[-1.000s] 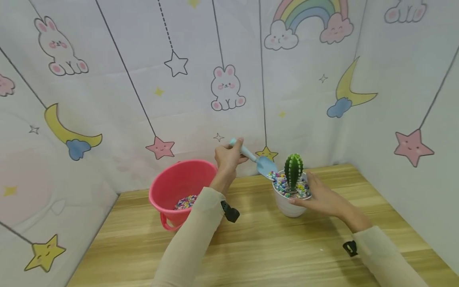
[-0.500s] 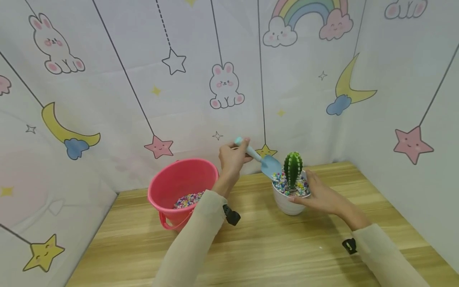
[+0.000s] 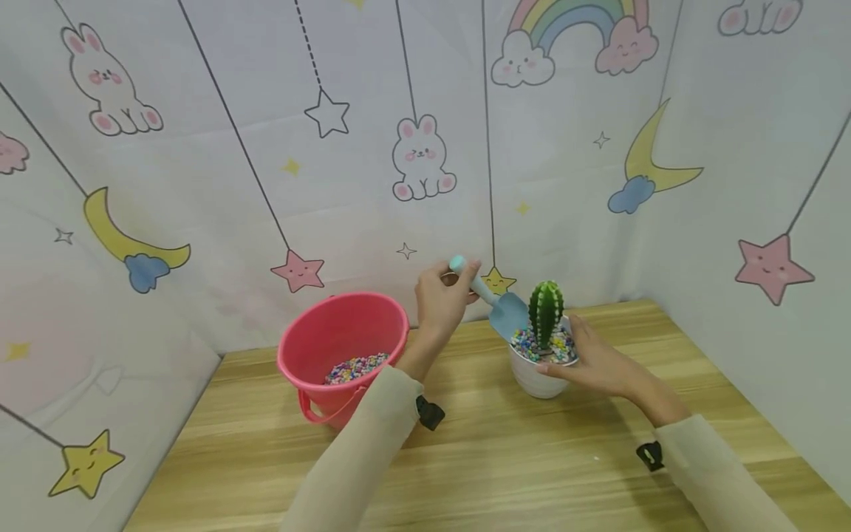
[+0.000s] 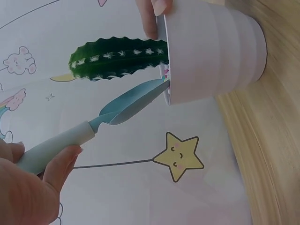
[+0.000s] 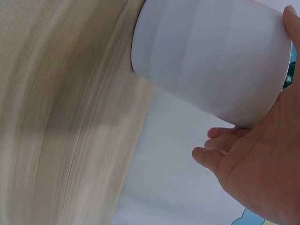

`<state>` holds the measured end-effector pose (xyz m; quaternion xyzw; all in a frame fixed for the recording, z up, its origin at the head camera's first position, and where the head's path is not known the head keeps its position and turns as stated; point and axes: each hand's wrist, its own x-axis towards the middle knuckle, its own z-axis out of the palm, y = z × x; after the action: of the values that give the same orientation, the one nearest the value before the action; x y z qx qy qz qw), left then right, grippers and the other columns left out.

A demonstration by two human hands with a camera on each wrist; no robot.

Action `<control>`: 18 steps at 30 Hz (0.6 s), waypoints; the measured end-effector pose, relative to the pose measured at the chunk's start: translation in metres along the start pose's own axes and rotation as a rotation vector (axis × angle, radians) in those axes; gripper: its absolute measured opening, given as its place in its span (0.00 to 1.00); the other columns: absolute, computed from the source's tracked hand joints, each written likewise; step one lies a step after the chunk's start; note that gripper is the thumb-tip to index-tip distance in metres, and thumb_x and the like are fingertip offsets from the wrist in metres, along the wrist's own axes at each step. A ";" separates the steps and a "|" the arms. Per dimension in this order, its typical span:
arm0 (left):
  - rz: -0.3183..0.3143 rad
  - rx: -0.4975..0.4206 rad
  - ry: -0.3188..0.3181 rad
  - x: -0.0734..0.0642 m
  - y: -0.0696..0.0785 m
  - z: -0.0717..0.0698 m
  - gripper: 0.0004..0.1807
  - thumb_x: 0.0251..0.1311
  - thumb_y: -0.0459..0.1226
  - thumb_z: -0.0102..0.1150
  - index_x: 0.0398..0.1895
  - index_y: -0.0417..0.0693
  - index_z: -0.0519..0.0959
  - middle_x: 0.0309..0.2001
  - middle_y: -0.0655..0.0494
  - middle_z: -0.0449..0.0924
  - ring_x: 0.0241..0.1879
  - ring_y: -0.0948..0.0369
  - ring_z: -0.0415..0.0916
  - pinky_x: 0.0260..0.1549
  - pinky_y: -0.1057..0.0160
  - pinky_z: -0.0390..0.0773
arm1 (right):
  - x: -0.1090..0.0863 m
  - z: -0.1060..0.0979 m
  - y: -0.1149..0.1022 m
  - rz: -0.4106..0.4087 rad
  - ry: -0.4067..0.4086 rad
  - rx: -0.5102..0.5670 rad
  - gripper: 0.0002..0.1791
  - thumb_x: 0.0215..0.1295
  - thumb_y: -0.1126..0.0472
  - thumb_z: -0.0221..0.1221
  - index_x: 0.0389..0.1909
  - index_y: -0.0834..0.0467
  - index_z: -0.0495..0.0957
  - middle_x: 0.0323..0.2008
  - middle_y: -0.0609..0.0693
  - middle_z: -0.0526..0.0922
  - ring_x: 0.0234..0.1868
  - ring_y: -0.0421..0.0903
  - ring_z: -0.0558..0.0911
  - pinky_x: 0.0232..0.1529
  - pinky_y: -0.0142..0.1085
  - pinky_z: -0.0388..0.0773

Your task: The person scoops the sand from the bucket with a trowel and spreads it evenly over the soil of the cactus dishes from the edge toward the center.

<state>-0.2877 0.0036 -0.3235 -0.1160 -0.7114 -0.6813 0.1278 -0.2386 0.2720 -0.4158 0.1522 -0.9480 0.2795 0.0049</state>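
Observation:
My left hand point(image 3: 444, 299) pinches the pale handle of a light blue toy trowel point(image 3: 508, 316). The trowel tilts down to the right, its scoop tip at the rim of a white flower pot point(image 3: 540, 380). In the pot a green cactus point(image 3: 545, 314) stands upright among multicoloured beads point(image 3: 561, 346). From the right, my right hand point(image 3: 608, 367) holds the pot, thumb over the near rim and other fingers round the far side. The left wrist view shows the trowel blade point(image 4: 136, 98) sloping against the rim, beside the cactus point(image 4: 119, 58).
A pink bucket point(image 3: 319, 347) with a lowered handle stands on the wooden table point(image 3: 505, 465) at the left, with more coloured beads point(image 3: 355, 368) in its bottom. A white printed cloth point(image 3: 359, 222) hangs close behind the pot and bucket.
My left hand has moved right and tipped the trowel more steeply. Beads that lay on the scoop's tip have slid into the pot. My right hand keeps its hold on the pot.

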 end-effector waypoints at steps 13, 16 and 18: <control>0.212 0.061 0.019 -0.006 0.006 0.001 0.14 0.70 0.42 0.69 0.44 0.37 0.86 0.40 0.39 0.90 0.38 0.52 0.90 0.35 0.65 0.92 | 0.000 0.000 -0.001 0.024 -0.017 -0.012 0.68 0.67 0.30 0.62 0.81 0.73 0.35 0.80 0.78 0.44 0.80 0.78 0.52 0.77 0.72 0.60; 0.229 0.058 0.033 -0.005 0.009 -0.004 0.14 0.70 0.41 0.68 0.42 0.36 0.86 0.38 0.38 0.90 0.38 0.52 0.91 0.35 0.64 0.92 | 0.000 -0.001 0.000 0.022 -0.021 -0.028 0.68 0.68 0.30 0.62 0.81 0.74 0.35 0.81 0.78 0.43 0.80 0.78 0.51 0.77 0.72 0.59; 0.236 0.053 0.042 -0.003 0.012 -0.009 0.15 0.71 0.41 0.67 0.42 0.34 0.86 0.36 0.37 0.90 0.38 0.51 0.91 0.35 0.63 0.92 | -0.001 -0.004 0.001 0.027 -0.027 -0.026 0.68 0.68 0.30 0.61 0.82 0.72 0.33 0.81 0.77 0.42 0.80 0.78 0.51 0.77 0.73 0.59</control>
<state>-0.2801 -0.0044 -0.3127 -0.1813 -0.7076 -0.6449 0.2249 -0.2382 0.2750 -0.4130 0.1430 -0.9535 0.2650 -0.0098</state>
